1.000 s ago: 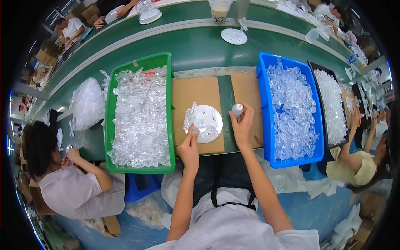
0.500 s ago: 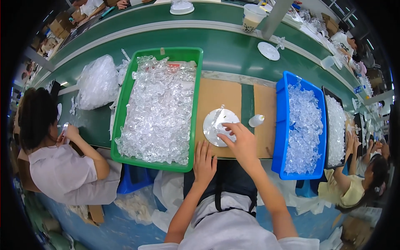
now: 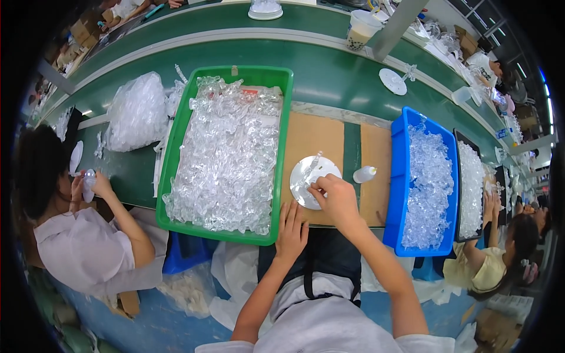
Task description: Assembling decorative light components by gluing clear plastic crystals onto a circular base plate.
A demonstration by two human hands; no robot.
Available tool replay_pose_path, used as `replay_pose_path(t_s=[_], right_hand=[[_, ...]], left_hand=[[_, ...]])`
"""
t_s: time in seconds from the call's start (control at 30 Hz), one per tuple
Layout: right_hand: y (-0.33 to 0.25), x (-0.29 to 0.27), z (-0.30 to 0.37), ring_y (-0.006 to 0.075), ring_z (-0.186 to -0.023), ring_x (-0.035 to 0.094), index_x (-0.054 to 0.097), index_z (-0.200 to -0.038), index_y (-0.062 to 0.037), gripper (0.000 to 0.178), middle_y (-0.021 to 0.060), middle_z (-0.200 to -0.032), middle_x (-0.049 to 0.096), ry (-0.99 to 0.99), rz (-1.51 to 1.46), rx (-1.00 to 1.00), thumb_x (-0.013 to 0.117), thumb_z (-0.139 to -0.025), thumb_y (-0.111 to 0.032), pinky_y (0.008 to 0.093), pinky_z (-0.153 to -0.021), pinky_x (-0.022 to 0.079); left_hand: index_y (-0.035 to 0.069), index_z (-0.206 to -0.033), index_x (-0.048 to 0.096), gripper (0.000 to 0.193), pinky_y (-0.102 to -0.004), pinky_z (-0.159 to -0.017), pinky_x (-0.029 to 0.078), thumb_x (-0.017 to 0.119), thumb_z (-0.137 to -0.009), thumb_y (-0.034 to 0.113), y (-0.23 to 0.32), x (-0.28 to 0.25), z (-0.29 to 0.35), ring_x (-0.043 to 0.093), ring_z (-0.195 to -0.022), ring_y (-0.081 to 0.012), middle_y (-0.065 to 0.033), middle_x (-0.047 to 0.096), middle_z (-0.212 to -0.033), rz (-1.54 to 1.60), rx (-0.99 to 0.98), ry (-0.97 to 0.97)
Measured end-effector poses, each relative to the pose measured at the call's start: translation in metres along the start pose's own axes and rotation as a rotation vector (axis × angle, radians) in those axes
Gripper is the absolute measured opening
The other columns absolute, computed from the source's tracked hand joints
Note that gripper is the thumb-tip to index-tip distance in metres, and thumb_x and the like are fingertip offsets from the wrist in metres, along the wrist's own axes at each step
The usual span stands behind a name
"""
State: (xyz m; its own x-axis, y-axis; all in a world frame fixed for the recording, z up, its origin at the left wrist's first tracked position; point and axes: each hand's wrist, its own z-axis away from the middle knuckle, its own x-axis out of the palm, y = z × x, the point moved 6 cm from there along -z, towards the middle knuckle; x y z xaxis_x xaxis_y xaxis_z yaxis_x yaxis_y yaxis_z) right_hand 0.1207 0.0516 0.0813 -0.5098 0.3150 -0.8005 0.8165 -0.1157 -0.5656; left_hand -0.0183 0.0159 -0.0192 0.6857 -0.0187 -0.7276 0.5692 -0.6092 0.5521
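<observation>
- The right hand (image 3: 339, 200) reached in from the lower right, its forearm slanting up and leftward, wrist bent over the near right part of the white disc (image 3: 301, 186).
- Its thumb and forefinger came together above the disc, the other fingers curled; whether they pinched anything, I could not tell.
- The left hand (image 3: 291, 234) lay back up at the table's near edge, fingers extended and slightly spread, gripping nothing that I could see, right beside the near right corner of the green bin (image 3: 287, 132).
- The disc sat on a cardboard sheet (image 3: 318, 132), a small clear piece (image 3: 318, 159) at its far side.
- A white bottle (image 3: 364, 174) lay tilted just right of the disc, between it and the blue bin (image 3: 398, 176).
</observation>
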Motion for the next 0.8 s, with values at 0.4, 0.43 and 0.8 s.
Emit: replay_pose_path(t_s=[0.4,0.43,0.8], right_hand=[[-0.013,-0.003,-0.087,0.0311,-0.098,0.057,0.049,-0.116,-0.0148,0.06,0.0098,-0.109,0.053,-0.588,0.181,-0.562,0.074,-0.062,-0.012,0.0424,-0.078,0.046],[-0.005,0.0,-0.086,0.0311,-0.098,0.057,0.049,-0.116,-0.0148,0.06,0.0098,-0.109,0.053,-0.583,0.187,-0.556,0.074,-0.062,-0.012,0.0424,-0.078,0.046],[0.113,-0.02,-0.221,0.0335,-0.078,0.063,0.067,-0.081,-0.0137,0.015,0.0133,-0.08,0.065,-0.336,0.313,-0.372,0.068,-0.068,-0.022,0.0437,-0.066,0.051]], left_hand=[[0.002,-0.13,0.046,0.048,-0.0437,-0.097,0.031,0.045,-0.087,0.024,-0.014,0.014,0.018,0.039,-0.126,-0.0313,-0.013,0.045,-0.136,-0.071,0.021,-0.02],[0.002,-0.13,0.046,0.048,-0.044,-0.097,0.031,0.044,-0.087,0.024,-0.011,0.015,0.017,0.04,-0.126,-0.0314,-0.0126,0.045,-0.136,-0.069,0.021,-0.019],[0.005,-0.127,0.049,0.048,-0.0456,-0.097,0.028,0.037,-0.088,0.028,-0.022,0.023,0.025,0.041,-0.124,-0.0315,-0.0111,0.047,-0.134,-0.24,0.047,-0.031]])
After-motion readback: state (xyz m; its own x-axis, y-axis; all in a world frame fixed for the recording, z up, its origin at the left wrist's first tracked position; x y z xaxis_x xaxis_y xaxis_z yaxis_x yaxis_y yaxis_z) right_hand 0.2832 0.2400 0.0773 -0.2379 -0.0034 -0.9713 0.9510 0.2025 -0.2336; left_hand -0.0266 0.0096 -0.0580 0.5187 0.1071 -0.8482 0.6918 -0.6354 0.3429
